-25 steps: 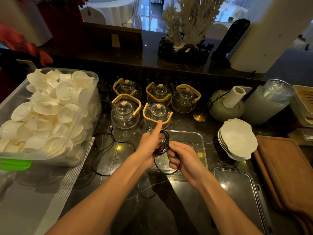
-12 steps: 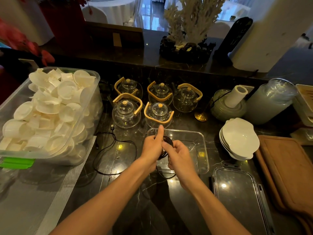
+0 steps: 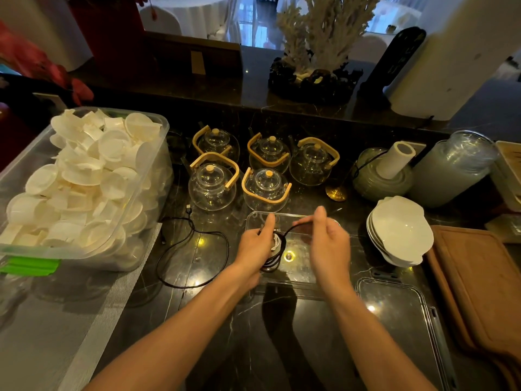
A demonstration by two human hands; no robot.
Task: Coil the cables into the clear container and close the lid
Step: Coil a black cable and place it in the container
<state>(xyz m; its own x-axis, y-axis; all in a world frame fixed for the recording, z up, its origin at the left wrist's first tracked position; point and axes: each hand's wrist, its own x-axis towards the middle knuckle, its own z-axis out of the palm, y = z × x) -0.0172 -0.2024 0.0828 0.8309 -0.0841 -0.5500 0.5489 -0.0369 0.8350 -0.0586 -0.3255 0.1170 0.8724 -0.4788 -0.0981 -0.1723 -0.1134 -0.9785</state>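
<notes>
Right hand (image 3: pixel 328 244) has moved apart from left hand (image 3: pixel 258 244), pinching out a strand. Left grips coiled thin black cable (image 3: pixel 275 256) over the rectangular clear plastic container (image 3: pixel 303 273). Count: two cables, second black cable (image 3: pixel 191 249) lying loose left of left hand.

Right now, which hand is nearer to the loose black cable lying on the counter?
Left. The left hand is just right of the loose cable on the counter; the right hand is farther right, over the clear container.

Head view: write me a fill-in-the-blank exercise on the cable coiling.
1. Both hands hold a black cable above the clear ____.
2. The container's lid lies on the counter to its ____.
3. A second black cable lies loose between the container and the tub of white ____.

Missing words: container; right; cups
</notes>
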